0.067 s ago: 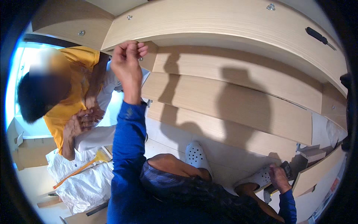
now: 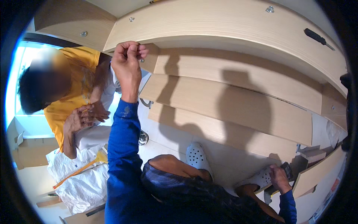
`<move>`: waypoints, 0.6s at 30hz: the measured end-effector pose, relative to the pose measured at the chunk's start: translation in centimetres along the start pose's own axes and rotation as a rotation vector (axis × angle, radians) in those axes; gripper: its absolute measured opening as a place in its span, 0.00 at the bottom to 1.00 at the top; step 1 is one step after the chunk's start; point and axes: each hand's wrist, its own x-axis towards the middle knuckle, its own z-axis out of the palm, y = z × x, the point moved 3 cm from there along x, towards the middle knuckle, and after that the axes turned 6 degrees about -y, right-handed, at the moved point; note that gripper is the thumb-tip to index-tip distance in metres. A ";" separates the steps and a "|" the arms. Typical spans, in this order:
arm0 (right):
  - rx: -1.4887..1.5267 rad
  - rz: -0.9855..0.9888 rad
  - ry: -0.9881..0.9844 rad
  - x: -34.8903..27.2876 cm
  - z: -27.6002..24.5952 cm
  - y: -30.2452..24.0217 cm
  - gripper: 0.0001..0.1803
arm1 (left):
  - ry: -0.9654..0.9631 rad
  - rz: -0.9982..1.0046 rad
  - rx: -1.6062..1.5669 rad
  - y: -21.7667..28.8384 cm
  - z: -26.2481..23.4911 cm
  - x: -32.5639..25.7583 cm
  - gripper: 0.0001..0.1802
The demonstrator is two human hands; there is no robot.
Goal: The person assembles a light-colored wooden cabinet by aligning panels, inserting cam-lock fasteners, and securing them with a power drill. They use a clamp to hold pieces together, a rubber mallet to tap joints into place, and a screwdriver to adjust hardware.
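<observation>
Grip, left hand: curls near wooden board, contents unclear. Grip, right hand: curls beside dark object, hold unclear. Screwdriver: rests on board.

The long, pale wood-grain board runs crosswise, two small silver metal fittings set on its face, well apart; the left hand overlaps its near edge toward the left corner, contact unclear. The dark, blocky object at the right hand is partly hidden.
</observation>
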 end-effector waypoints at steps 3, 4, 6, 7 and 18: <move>0.006 0.111 -0.037 0.1 -0.1 0.0 0.12 | 0.093 0.054 0.205 0.9 -3.7 3.0 0.07; 0.006 0.117 -0.064 -0.1 0.1 -0.1 0.12 | 0.142 0.185 0.224 1.6 -4.8 4.3 0.08; 0.004 0.078 -0.063 0.0 0.4 -0.5 0.11 | 0.092 0.155 0.265 1.3 -5.7 7.5 0.09; -0.027 0.058 -0.090 0.1 0.7 -0.7 0.11 | 0.023 0.156 0.302 0.8 -5.6 9.6 0.09; 0.035 0.124 -0.073 0.8 -0.2 -3.0 0.15 | -0.111 -0.208 0.123 -6.2 -3.3 16.1 0.08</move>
